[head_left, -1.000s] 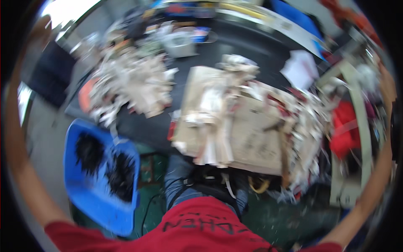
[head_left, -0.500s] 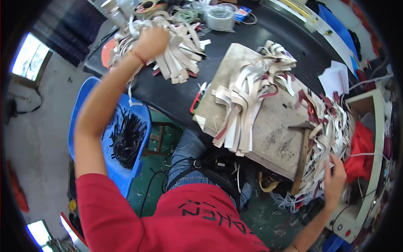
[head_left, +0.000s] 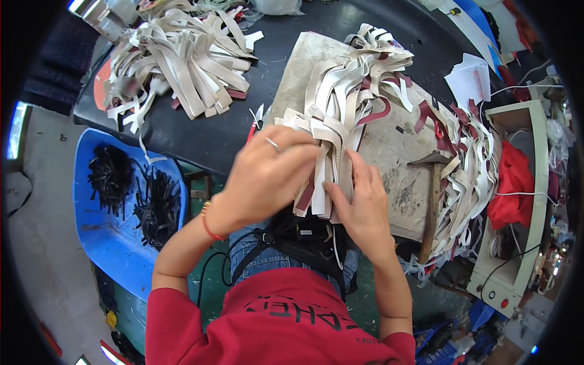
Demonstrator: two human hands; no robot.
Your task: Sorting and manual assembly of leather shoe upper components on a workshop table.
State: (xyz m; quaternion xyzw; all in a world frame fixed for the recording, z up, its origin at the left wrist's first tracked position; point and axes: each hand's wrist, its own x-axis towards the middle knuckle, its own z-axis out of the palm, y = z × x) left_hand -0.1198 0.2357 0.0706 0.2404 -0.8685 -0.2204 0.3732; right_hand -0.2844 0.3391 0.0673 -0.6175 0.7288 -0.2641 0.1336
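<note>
A bundle of cream, white and dark red fabric-like strips (head_left: pixel 333 91) lies on a worn, pale board (head_left: pixel 395 201), its cut ends hanging toward my lap. My left hand (head_left: pixel 267 167) is closed at the left side of this bundle, fingertips pinched by the upper strips; exactly what they pinch is partly hidden. On the lower part of the same bundle, my right hand (head_left: pixel 365 210) grips strips between thumb and fingers. A hammer (head_left: pixel 434 201) with a wooden handle rests on the board's right side. Scissors (head_left: pixel 255 121) with red handles lie partly behind my left hand.
At the far left a pile of similar strips (head_left: pixel 194 67) covers the black tabletop (head_left: pixel 292 19). More strips (head_left: pixel 477 170) hang along the right edge. A blue tub (head_left: pixel 100 234) holds black strip bundles (head_left: pixel 157 210). A pale open-fronted cabinet (head_left: pixel 520 255) with red cloth (head_left: pixel 514 185) stands right.
My left hand has come from the far-left pile to the bundle on the board. My right hand has moved in from the right-hand strips and now grips this bundle. The view has shifted.
</note>
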